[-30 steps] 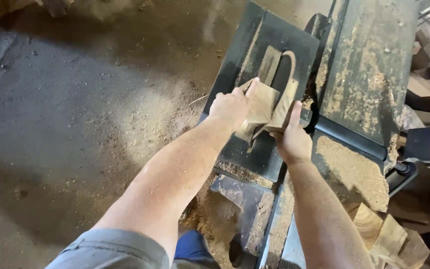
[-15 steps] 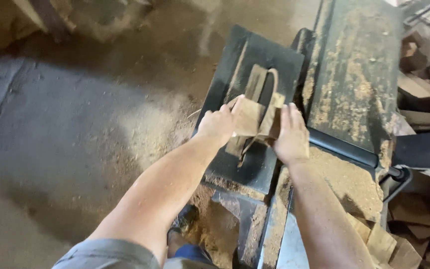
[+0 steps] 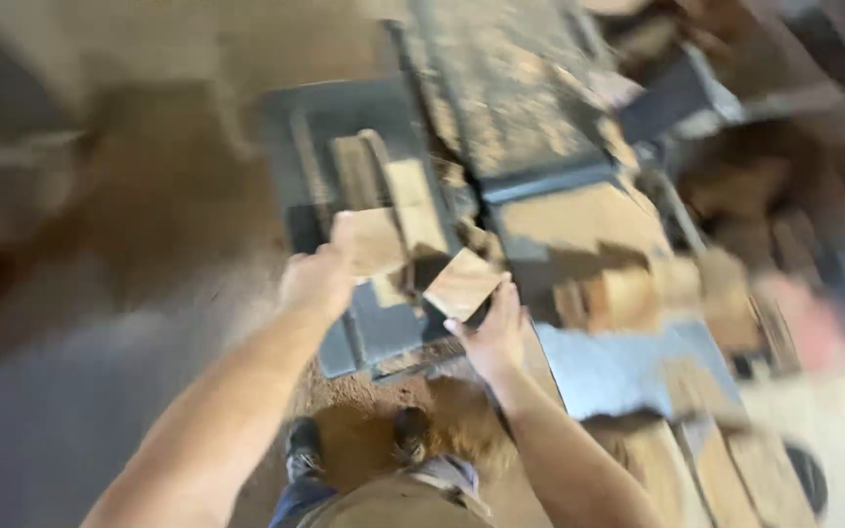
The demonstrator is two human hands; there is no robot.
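The view is badly smeared by motion, so fine detail is lost. At the far left lies a sawdust-strewn floor (image 3: 100,293), brown and grey. Moving right, the left hand (image 3: 317,282) rises from a bare forearm and is closed around a pale wood block (image 3: 374,242), gripping its lower left edge; the block sits above a dark metal plate (image 3: 344,156) that carries a narrow slot and another pale strip of wood (image 3: 413,200) lying along it. Below, between the two forearms, a pair of dark shoes (image 3: 354,445) stands on a drift of sawdust.

Just to the right, a second wood piece (image 3: 462,284), squarish and light with a tan face, tilts diamond-wise over the plate's right edge. The right hand (image 3: 496,332) holds it from below, fingers wrapped on its lower corner. The two hands are apart, each clamped on its own piece, with the two pieces near each other but not clearly touching.

Further right stands the dark machine bed (image 3: 511,98), coated in sawdust. Beyond it, split wood chunks (image 3: 638,284) are heaped, and more pale boards (image 3: 716,460) lie at the lower right. A blurred dark machine part (image 3: 677,93) sits at the upper right.
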